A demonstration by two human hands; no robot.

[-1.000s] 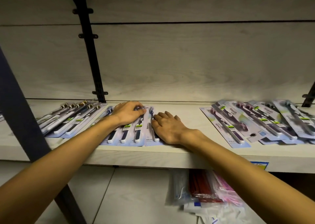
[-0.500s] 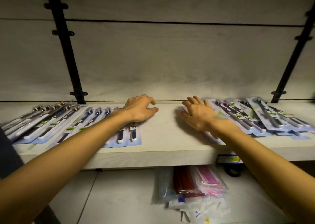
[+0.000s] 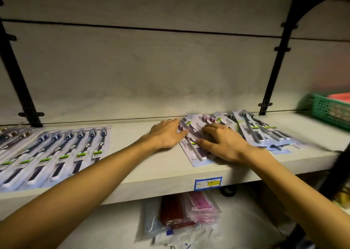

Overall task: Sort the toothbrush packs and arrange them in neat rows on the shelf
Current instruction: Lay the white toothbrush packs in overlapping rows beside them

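Observation:
A neat row of dark-blue toothbrush packs (image 3: 62,154) lies flat on the pale shelf (image 3: 151,173) at the left. A loose, overlapping pile of purple toothbrush packs (image 3: 195,131) and grey ones (image 3: 251,129) lies at the right. My left hand (image 3: 166,133) rests on the shelf with its fingertips against the left edge of the purple packs. My right hand (image 3: 221,142) lies flat on top of the purple packs, fingers spread and pressing down. The packs under that hand are partly hidden.
A green basket (image 3: 329,112) stands on the shelf at the far right. Black shelf brackets (image 3: 272,63) rise against the back wall. Bagged red and pink items (image 3: 180,214) lie on the lower level beneath a blue price label (image 3: 208,183).
Both hands moved right, away from the blue row. The left crossed the bare middle of the shelf to the purple pile's edge; the right settled on top of the pile. The view swung right.

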